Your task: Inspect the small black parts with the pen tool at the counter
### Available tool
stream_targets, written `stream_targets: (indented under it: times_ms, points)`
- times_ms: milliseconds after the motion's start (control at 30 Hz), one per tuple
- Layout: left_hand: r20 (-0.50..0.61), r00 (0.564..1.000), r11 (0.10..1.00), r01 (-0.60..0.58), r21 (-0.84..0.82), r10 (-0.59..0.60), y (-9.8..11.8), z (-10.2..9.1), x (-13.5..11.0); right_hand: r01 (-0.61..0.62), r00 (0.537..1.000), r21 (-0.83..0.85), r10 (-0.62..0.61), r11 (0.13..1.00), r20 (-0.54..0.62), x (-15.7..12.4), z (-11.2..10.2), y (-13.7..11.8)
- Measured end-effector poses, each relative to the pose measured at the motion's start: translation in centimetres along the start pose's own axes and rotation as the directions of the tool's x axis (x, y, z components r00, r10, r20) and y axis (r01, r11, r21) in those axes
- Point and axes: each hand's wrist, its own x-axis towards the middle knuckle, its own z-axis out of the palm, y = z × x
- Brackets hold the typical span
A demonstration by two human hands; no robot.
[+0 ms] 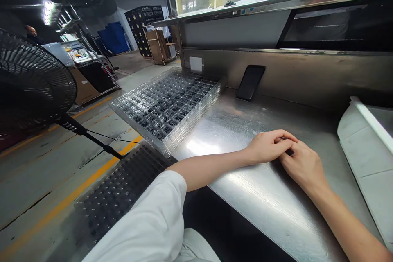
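Note:
My left hand (268, 146) rests on the steel worktop (233, 131), its fingers curled over the fingers of my right hand (303, 166). The two hands meet near the middle of the bench, and something small and dark shows between the fingers, too hidden to name. A stack of clear plastic trays (167, 106) holding several small dark parts lies at the left end of the bench. A dark tray (123, 188) of parts sits lower, beside my left sleeve.
A black phone (250, 82) leans against the steel back wall. A white plastic bin (368, 147) stands at the right edge. A black fan (30, 86) stands on the floor at left. Shelves, cartons and a person are far back.

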Motion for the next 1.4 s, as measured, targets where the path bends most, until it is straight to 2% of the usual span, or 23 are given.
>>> stream_targets:
  times_ms: [633, 867, 1400]
  points:
    - [0.010, 1.000, 1.000, 0.020, 0.019, -0.020, -0.1, 0.0, 0.1, 0.028, 0.999, -0.013, -0.028, 1.000, 0.016, -0.1, 0.1, 0.4]
    - [0.008, 1.000, 0.999, 0.026, 0.023, -0.026, -0.1, 0.0, 0.1, 0.035, 0.999, -0.008, -0.035, 0.999, -0.012, 0.0, 0.4, 0.8]
    - [0.001, 1.000, 1.000, 0.013, 0.012, -0.013, -0.1, 0.1, 0.0, -0.016, 1.000, -0.007, 0.016, 1.000, 0.014, -0.1, -0.2, -0.5]
